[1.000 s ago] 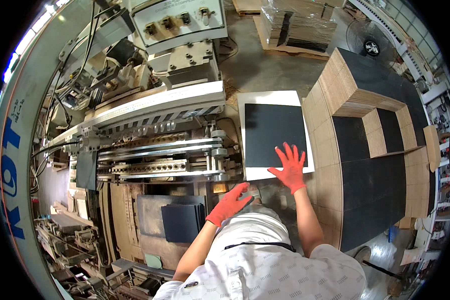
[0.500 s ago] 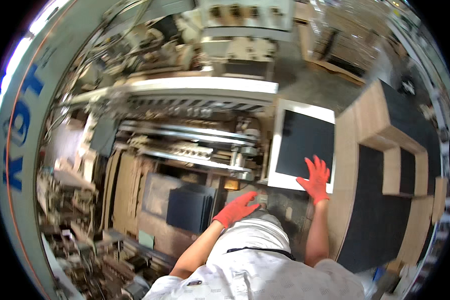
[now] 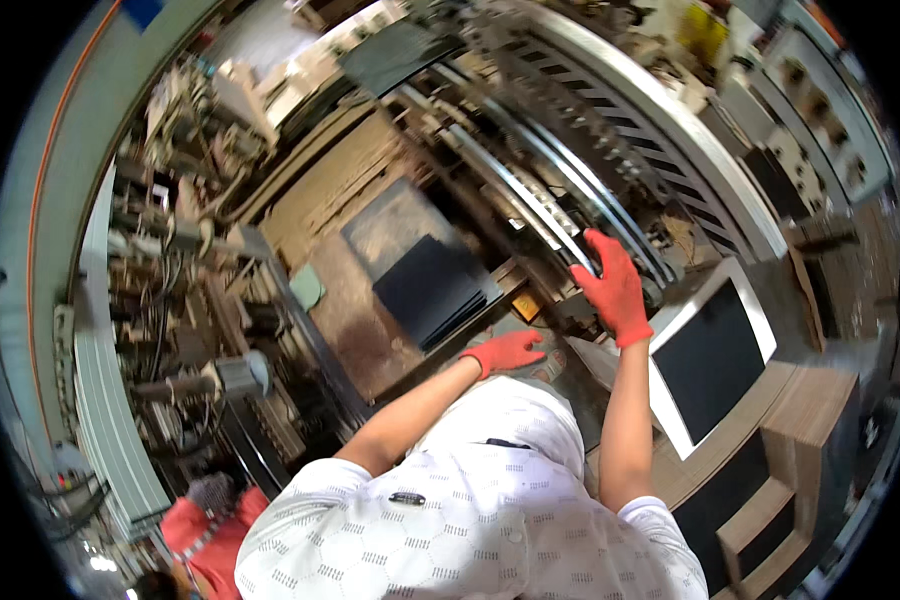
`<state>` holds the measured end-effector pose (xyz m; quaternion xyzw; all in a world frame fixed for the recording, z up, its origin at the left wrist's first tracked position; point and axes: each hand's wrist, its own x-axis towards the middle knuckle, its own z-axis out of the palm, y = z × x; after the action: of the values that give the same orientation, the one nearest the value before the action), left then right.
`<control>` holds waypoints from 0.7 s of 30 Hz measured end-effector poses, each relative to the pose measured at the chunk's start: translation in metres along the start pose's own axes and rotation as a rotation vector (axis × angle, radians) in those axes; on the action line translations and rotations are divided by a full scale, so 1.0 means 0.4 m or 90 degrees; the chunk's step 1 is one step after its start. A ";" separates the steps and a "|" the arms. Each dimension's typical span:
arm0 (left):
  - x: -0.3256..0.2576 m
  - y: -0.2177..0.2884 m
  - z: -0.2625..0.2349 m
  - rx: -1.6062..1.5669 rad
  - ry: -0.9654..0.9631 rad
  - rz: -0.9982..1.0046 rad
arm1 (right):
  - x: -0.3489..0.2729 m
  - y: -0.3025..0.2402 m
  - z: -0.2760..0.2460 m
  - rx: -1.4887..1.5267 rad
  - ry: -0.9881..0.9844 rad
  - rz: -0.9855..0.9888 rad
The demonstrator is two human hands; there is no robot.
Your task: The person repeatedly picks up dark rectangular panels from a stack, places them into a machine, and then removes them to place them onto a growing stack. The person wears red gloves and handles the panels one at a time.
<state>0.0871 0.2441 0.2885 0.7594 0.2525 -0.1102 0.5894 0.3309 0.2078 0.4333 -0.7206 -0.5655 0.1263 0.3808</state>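
Loosely open, both hands (image 3: 507, 353) (image 3: 615, 292) hang empty near the machine (image 3: 360, 325).

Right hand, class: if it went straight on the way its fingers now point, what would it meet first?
Most likely the machine's shiny metal rails, just beyond the fingertips of the right hand. Depth is unclear, so it might pass above them.
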 end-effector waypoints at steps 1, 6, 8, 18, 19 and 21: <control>-0.007 -0.024 -0.002 -0.043 0.010 -0.031 | 0.025 0.028 0.031 -0.023 -0.022 0.022; -0.063 -0.257 0.030 -0.049 0.122 -0.102 | 0.092 0.084 0.127 -0.039 -0.244 0.184; -0.094 -0.374 0.057 -0.054 0.179 -0.138 | 0.092 0.077 0.126 -0.041 -0.249 0.188; -0.248 -0.757 0.194 -0.348 0.468 -0.390 | 0.110 0.092 0.143 0.046 -0.332 0.297; -0.254 -0.785 0.219 -0.347 0.495 -0.407 | 0.111 0.094 0.147 0.039 -0.346 0.314; -0.245 -0.848 0.246 -0.241 0.463 -0.448 | 0.104 0.085 0.148 0.067 -0.325 0.354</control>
<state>-0.1574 0.1861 0.0217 0.4986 0.6950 0.0166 0.5178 0.3327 0.2672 0.3800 -0.7714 -0.4174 0.4293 0.2156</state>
